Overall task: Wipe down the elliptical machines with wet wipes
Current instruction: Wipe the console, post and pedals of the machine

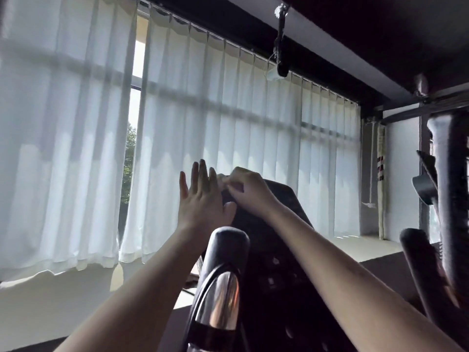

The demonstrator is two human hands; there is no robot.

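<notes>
I count two hands, the left hand (203, 201) and the right hand (250, 191); one wipe (222, 178); one dark console (274, 240); three handlebars (228, 252); two white curtains (63, 148).

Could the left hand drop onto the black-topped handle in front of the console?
Probably yes. The left hand is open and holds nothing, flat by the left edge of the console. The handle stands just below its wrist with nothing between. The right hand pinches a wipe higher up.

The white pleated fabric curtains (76, 148) are plain. The flat plastic elliptical console (279, 252) is black. Its rounded handle (229, 247) is black with a silver band.
</notes>
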